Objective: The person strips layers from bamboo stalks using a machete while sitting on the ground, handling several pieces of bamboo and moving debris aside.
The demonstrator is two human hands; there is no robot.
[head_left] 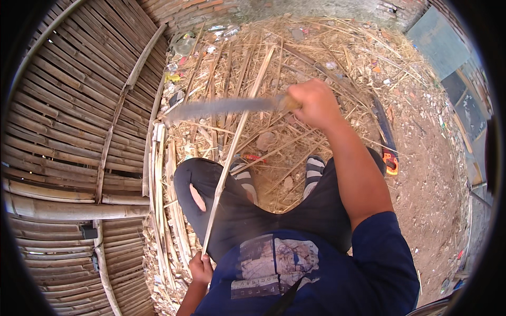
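My right hand (pixel 316 102) is closed round the wooden handle of a machete (pixel 216 107). Its long blade points left and is smeared by motion. A long, pale bamboo strip (pixel 224 175) slants from beside my left hip, over my thigh, to the littered ground ahead. Its near end is gripped in my left hand (pixel 201 267), low at the left. In the picture the blade crosses the strip's upper part; whether they touch, I cannot tell.
A bamboo-slat wall (pixel 68 131) stands at the left, with split bamboo strips (pixel 159 210) stacked along its foot. Shavings and bamboo pieces cover the ground ahead. A handsaw with an orange handle (pixel 390 164) lies to the right of my knee. A brick wall (pixel 253 13) closes the far side.
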